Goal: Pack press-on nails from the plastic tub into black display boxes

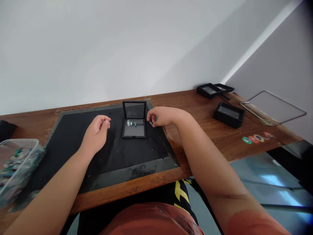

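A small black case (134,131) stands open on the black mat (114,163), its lid tilted up at the back. Several small shiny pieces (132,123) lie in a row across the grey inside of the case. Just right of the case, my right hand (158,117) pinches a small shiny piece (151,122) between thumb and fingers, low over the mat. My left hand (97,130) is left of the case, apart from it, with its fingers curled and the thumb against them; whatever may be between them is too small to name.
A clear plastic tub (22,166) full of small packets is at the left. Black boxes (229,115) stand at the right, near round stickers (258,138) and a thin wire frame (274,107). A wall rises behind the wooden table (181,98).
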Tool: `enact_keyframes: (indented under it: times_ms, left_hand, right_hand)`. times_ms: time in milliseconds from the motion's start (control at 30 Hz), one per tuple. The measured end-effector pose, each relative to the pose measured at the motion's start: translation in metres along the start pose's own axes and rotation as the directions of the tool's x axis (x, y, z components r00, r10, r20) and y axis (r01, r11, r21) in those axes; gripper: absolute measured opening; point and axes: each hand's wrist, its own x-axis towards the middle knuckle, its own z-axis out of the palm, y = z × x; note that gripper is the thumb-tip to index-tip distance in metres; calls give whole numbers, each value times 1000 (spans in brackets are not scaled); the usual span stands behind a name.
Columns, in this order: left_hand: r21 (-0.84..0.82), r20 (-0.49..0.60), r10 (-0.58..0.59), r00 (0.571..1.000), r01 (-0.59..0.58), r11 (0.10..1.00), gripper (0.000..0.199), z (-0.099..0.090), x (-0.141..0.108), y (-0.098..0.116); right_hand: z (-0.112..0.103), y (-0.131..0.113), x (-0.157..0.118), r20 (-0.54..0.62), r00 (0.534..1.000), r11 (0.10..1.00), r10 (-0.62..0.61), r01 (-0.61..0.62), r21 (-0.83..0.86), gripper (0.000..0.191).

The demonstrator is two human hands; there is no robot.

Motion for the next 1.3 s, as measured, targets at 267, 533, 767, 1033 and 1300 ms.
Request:
enact_keyframes:
  times_ms: [267, 533, 767, 1033, 1300]
  left_hand:
    - [98, 12, 47, 999, -48, 994, 21, -1, -1, -1]
    - [137, 23, 49, 999, -51, 989, 23, 0, -2, 3]
    - [160, -40, 52, 998, -45, 986, 24, 0, -3, 6]
    - [216, -16, 84, 996, -78, 973, 26, -2, -3, 5]
    - [228, 38, 102, 994, -108, 968, 25, -1, -4, 6]
  right_hand:
    - [0, -7, -3, -46, 997, 996, 64, -66, -56, 35]
    - [-1, -9, -8, -214, 974, 995, -78, 62, -84, 25]
    - [-2, -18, -13, -256, 937, 967, -238, 253, 25, 23]
    - [10, -20, 2, -283, 918, 958, -279, 288, -10, 31]
    - [14, -21, 6, -213, 930, 951, -300, 310, 17, 35]
